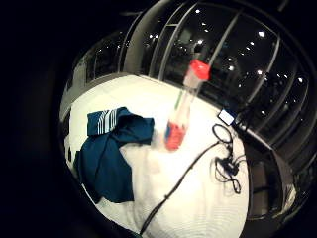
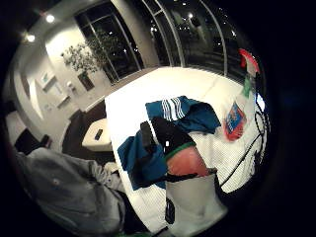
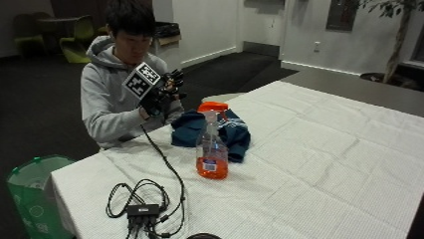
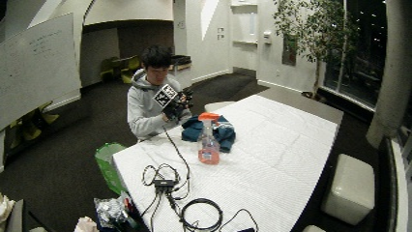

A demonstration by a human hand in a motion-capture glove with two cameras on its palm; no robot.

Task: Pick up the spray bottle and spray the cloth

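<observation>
A clear spray bottle with orange liquid and an orange-red head stands upright on the white table, also seen in the wide outside view and both palm views. Just behind it lies a crumpled blue cloth with white stripes. My gloved right hand is raised in front of the person's chest, above the table's near edge and apart from bottle and cloth. Its fingers are relaxed and hold nothing. The gloved thumb shows over the cloth.
A black cable runs from the hand across the table to a small hub with tangled cables. A coiled cable lies near the table's end. A green bag stands on the floor beside the table. A white stool stands at the far side.
</observation>
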